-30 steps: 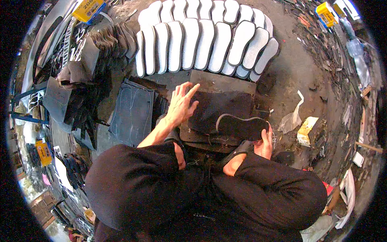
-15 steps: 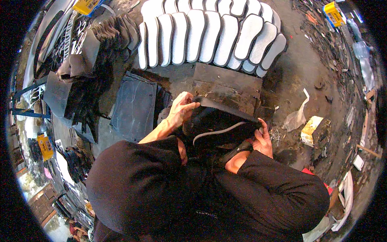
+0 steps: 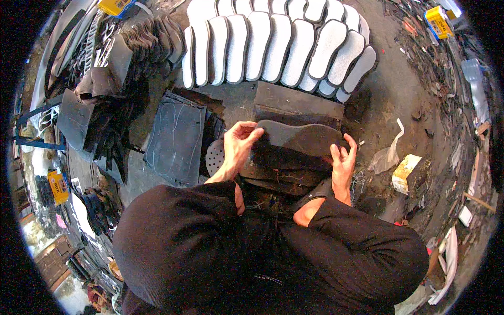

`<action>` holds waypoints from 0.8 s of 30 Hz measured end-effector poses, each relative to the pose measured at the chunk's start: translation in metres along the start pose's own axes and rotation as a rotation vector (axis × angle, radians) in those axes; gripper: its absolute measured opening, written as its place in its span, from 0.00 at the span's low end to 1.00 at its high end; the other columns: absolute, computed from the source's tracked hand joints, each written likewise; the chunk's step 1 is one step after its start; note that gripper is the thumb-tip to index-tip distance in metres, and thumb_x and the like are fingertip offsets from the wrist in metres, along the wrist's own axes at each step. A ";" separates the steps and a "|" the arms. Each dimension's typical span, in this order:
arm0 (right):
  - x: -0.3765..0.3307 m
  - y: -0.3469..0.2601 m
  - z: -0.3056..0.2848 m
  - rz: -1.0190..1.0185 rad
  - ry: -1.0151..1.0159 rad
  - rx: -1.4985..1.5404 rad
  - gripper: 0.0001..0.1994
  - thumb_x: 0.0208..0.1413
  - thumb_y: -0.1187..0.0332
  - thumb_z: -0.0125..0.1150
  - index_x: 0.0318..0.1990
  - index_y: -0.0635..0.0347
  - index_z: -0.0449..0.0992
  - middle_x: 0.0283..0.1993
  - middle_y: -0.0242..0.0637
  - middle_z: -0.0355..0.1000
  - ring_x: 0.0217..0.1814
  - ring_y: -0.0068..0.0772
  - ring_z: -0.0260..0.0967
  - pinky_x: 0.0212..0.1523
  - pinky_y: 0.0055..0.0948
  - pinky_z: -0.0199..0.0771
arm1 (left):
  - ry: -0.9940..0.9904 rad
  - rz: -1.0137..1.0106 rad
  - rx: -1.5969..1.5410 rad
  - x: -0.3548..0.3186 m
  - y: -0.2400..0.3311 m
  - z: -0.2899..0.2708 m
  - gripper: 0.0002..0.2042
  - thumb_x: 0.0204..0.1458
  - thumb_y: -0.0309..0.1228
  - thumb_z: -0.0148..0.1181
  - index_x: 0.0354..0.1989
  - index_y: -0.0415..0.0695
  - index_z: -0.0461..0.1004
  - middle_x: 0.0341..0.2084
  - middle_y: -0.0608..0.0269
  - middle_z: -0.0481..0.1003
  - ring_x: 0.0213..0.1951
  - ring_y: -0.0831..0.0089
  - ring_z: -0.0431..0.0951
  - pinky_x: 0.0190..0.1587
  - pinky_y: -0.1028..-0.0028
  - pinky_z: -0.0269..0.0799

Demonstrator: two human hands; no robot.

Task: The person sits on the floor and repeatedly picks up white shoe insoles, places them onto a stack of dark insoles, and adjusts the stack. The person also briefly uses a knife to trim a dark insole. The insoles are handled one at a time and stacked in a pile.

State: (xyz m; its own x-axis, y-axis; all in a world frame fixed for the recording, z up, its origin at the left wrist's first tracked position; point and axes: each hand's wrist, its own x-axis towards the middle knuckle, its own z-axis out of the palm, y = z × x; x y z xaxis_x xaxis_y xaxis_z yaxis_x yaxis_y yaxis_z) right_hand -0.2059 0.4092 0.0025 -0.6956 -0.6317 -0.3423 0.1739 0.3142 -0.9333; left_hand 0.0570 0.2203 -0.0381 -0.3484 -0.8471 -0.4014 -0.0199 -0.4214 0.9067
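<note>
At centre, left hand [image 3: 238, 147] pinches a dark sole [image 3: 302, 137]; whether right hand [image 3: 343, 163] does, I can't tell.

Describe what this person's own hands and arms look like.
The left hand and right hand are ungloved; no ring or watch can be made out. The visible lengths of the left forearm and right forearm are bare. Plain black cloth hides the rest, so the sleeves can't be judged.
</note>
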 end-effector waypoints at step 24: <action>0.039 0.016 0.001 -0.049 0.083 -0.111 0.22 0.68 0.68 0.69 0.68 0.59 0.77 0.43 0.33 0.80 0.39 0.22 0.78 0.39 0.24 0.82 | 0.170 0.179 0.444 0.008 0.021 0.017 0.14 0.57 0.29 0.77 0.49 0.39 0.88 0.35 0.67 0.86 0.35 0.84 0.78 0.40 0.81 0.73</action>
State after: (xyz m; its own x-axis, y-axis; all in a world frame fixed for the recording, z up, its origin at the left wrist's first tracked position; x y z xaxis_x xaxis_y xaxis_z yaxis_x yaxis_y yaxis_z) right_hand -0.2290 0.3888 -0.0255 -0.7573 -0.5889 -0.2823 0.0634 0.3640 -0.9292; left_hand 0.0375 0.2100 -0.0199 -0.2258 -0.9498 -0.2167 -0.3837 -0.1178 0.9159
